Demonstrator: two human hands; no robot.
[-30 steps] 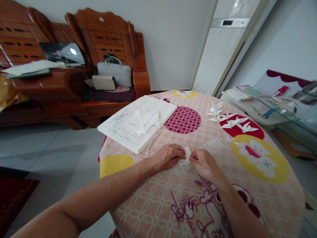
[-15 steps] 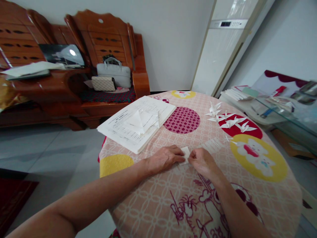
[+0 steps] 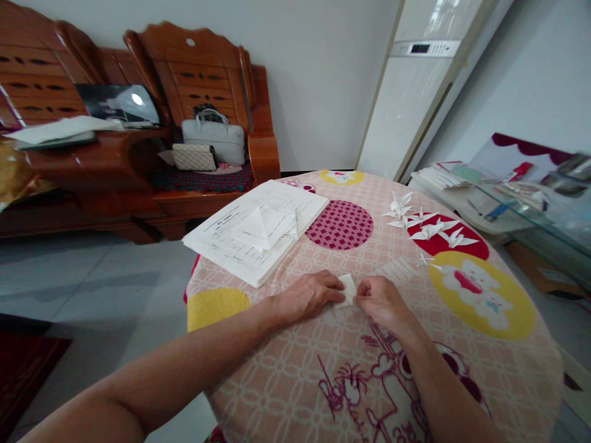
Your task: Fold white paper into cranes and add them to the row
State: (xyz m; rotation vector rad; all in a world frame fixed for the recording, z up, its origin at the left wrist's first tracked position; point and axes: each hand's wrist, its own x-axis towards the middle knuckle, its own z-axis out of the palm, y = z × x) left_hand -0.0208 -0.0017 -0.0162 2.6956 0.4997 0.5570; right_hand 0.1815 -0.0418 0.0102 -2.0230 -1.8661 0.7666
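Note:
A small folded white paper piece (image 3: 348, 289) lies on the round table's patterned pink cloth (image 3: 295, 381), near its middle. My left hand (image 3: 308, 295) rests on the cloth with its fingertips pinched on the paper's left edge. My right hand (image 3: 381, 299) has its fingers curled and pinches the paper's right side. The two hands almost touch over the paper, and most of it is hidden under the fingers.
A stack of printed sheets (image 3: 256, 229) with a folded white sheet on top lies at the table's left rear. Several white paper cranes (image 3: 427, 226) sit at the right rear. Wooden chairs with bags (image 3: 213, 140) stand behind, and a glass table (image 3: 517, 197) stands to the right.
The hands have drawn slightly closer together over the paper, which now lies flatter and shows less between the fingers. Otherwise the scene is the same.

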